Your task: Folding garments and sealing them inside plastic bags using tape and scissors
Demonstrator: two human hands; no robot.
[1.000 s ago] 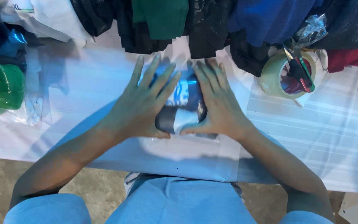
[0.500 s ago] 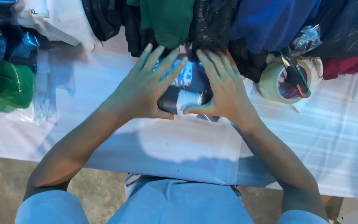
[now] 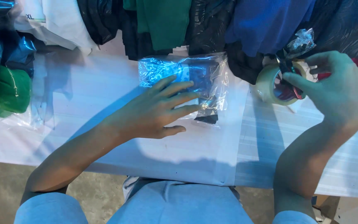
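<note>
Nearest you, your lap and forearms frame the white table (image 3: 187,153). Your left hand (image 3: 154,112) lies flat, fingers spread, on the near part of a clear plastic bag (image 3: 187,79) that holds a dark folded garment; it grips nothing, and the pressure appears to keep the slippery bag from sliding. The bag sits mid-table, with one dark corner (image 3: 207,119) poking out at its near edge.

Further right, your right hand (image 3: 332,91) pinches at the roll of tape (image 3: 272,85) standing on the table, fingertips at its rim, where scissors (image 3: 289,70) seem lodged in the core. Beyond, a row of bagged garments (image 3: 249,20) lines the far edge, and green bagged items (image 3: 11,89) lie far left.
</note>
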